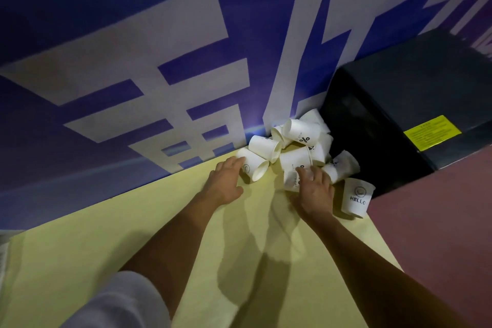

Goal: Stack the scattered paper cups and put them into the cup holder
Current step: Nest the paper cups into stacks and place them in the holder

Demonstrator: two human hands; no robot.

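Observation:
Several white paper cups (298, 138) lie in a heap in the far corner of a pale yellow table (186, 234), against a blue wall. My left hand (226, 181) rests with fingers spread on the side of the leftmost tipped cup (253, 164). My right hand (315, 189) lies over a cup (290, 181) at the front of the heap, fingers curled on it. One cup marked HELLO (358, 196) stands rim down to the right of my right hand. No cup holder is in view.
A large black box (404, 104) with a yellow label (432, 132) stands right behind the heap. A reddish surface (439, 221) adjoins the table on the right. The blue wall with white lettering (133, 61) runs along the table's far edge.

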